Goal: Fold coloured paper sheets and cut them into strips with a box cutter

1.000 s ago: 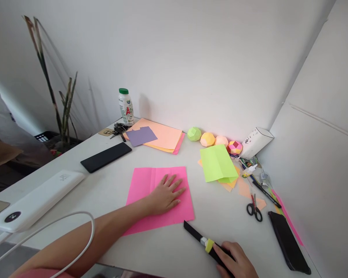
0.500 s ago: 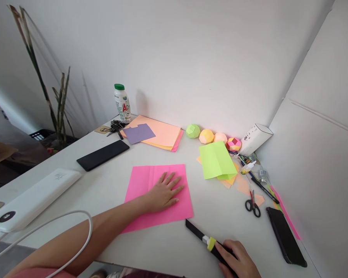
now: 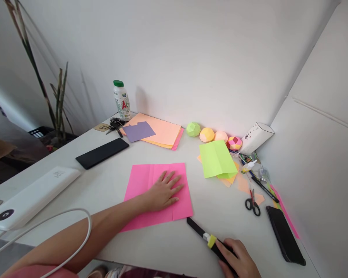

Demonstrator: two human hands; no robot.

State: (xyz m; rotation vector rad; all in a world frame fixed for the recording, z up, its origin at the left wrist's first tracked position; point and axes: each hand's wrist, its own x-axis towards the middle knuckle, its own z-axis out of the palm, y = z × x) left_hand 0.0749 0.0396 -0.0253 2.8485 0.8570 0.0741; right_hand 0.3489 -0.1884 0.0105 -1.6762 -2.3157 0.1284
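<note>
A bright pink sheet of paper (image 3: 145, 177) with fold creases lies flat on the white table. My left hand (image 3: 162, 193) presses on it, palm down and fingers spread. Wrapped around the black and yellow handle of a utility knife (image 3: 211, 241) is my right hand (image 3: 240, 259), near the table's front edge. The knife's dark blade is extended, and its tip is close to the sheet's lower right corner. A folded lime green paper (image 3: 217, 159) rests to the right over orange pieces. Scissors (image 3: 252, 202) with black handles lie beyond my right hand.
Along the wall sit several faceted paper balls (image 3: 193, 129), a white paper tube (image 3: 256, 137) and a bottle (image 3: 121, 100). Coloured sheets (image 3: 165, 129) lie at the back. On the left are a black slab (image 3: 103, 153) and a white device (image 3: 37, 197) with a cable; a phone (image 3: 285, 235) lies right.
The camera view has shifted slightly. Both hands keep nearly the same places, and the knife's tip has moved very slightly. A crease or line now shows in the sheet's lower right part.
</note>
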